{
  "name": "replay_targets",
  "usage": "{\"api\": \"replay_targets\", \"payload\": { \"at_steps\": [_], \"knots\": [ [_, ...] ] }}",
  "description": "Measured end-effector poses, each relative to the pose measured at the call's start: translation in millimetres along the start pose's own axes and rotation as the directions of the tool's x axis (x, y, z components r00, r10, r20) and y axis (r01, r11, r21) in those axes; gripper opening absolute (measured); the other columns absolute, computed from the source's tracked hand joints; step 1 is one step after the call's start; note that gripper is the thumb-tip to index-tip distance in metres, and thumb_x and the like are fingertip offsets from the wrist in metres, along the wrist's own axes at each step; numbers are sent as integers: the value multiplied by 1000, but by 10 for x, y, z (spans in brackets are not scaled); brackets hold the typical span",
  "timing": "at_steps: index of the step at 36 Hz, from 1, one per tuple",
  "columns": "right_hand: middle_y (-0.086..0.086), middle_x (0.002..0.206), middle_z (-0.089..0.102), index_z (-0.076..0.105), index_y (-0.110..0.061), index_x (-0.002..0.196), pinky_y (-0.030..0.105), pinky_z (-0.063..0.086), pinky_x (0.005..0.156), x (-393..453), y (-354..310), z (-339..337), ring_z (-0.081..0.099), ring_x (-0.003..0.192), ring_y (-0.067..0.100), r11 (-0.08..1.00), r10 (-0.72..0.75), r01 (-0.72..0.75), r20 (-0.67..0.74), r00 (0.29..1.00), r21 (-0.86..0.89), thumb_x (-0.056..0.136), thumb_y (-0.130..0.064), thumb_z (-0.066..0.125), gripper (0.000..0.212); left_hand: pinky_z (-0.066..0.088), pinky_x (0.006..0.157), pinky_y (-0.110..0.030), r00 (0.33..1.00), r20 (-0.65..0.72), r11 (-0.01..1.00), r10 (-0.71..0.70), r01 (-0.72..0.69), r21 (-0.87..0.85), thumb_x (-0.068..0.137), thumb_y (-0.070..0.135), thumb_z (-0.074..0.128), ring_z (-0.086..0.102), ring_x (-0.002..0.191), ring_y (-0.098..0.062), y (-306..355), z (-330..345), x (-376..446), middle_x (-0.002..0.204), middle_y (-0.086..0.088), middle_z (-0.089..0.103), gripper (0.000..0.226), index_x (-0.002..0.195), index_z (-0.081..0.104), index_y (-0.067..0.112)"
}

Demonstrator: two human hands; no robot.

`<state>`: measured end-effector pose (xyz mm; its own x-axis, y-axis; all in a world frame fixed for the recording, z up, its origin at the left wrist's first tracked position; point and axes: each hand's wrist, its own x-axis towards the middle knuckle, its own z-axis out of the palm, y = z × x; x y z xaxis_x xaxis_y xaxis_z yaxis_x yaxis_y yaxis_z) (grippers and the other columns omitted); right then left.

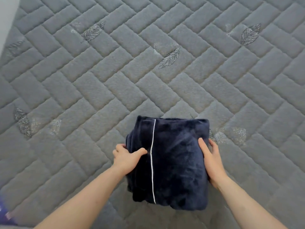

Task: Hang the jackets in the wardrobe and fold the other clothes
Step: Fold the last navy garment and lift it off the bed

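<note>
Folded navy garment [175, 162], plush, crossed by a thin white piping line, held over the grey quilted mattress [115, 80]. Left hand [126, 158] gripping the garment's left edge, thumb on top, fingers hidden behind the layers. Right hand [212, 160] clasping its right edge (fingertips tucked out of sight). No readable label or writing. Blurred purple scrap at the lower-left corner, cut off.

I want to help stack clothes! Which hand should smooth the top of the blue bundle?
Probably the left hand: its thumb already lies on top of the folded navy garment; the right hand clasps the side edge.
</note>
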<state>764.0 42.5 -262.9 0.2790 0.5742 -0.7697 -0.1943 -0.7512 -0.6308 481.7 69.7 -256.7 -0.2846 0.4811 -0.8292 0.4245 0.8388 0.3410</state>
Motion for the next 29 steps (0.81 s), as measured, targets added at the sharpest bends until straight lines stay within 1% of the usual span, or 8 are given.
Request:
{"api": "replay_targets", "payload": {
  "at_steps": [2,3,5,8,12,16,19,29],
  "knots": [
    [-24,127,60,44,-68,118,26,51,87,-152,120,-36,66,103,-9,998,-63,63,22,998,2,52,-84,80,77,40,104,-41,987,-125,994,99,-104,-32,51,67,75,44,129,-28,51,-19,18,148,-4,25,118,148,22,23],
    [-27,129,59,42,-72,120,25,50,89,-222,183,-54,64,106,-11,996,-89,90,36,995,-20,53,-84,80,78,38,107,-40,987,-96,985,130,-140,-104,53,66,78,42,133,-26,62,-27,33,153,-3,24,122,152,18,27],
    [-30,131,61,39,-67,135,25,49,91,-310,301,-52,63,111,-10,987,-124,132,87,988,-92,59,-80,80,87,40,111,-37,985,59,956,159,-139,-258,53,64,83,50,131,-17,67,-18,41,152,4,40,124,155,19,33],
    [-30,127,64,42,-55,141,23,49,90,-351,356,-16,64,111,-8,979,-112,138,164,980,-153,66,-73,81,86,49,92,-23,969,151,942,193,-140,-306,71,52,86,62,110,0,3,33,34,128,19,61,93,147,35,36],
    [-21,117,73,60,-47,126,28,54,88,-224,238,-80,70,105,2,996,-25,40,175,984,-84,68,-59,85,64,54,98,-37,971,195,910,141,-50,-410,58,65,89,67,113,-11,4,144,-31,128,13,67,101,144,42,40],
    [-5,114,77,65,-33,125,36,57,87,-169,147,-171,75,102,17,997,78,-83,241,967,9,68,-48,85,62,61,86,-37,924,364,924,118,32,-381,53,65,93,74,104,-17,41,291,-183,117,9,75,89,131,57,42],
    [-2,116,76,65,-33,127,33,59,78,-337,90,-238,75,102,21,992,95,-113,265,960,54,70,-48,85,62,56,96,-43,887,444,919,131,59,-391,60,53,94,73,109,-26,5,288,-277,119,-5,75,76,126,69,27],
    [-3,118,75,65,-34,126,30,60,78,-2196,-72,-588,73,105,18,978,44,-71,135,990,198,85,-35,79,43,53,96,-41,820,518,944,243,-77,-321,63,51,92,71,113,-23,-53,-300,-1534,123,-1,74,80,133,61,31]
  ]
}}
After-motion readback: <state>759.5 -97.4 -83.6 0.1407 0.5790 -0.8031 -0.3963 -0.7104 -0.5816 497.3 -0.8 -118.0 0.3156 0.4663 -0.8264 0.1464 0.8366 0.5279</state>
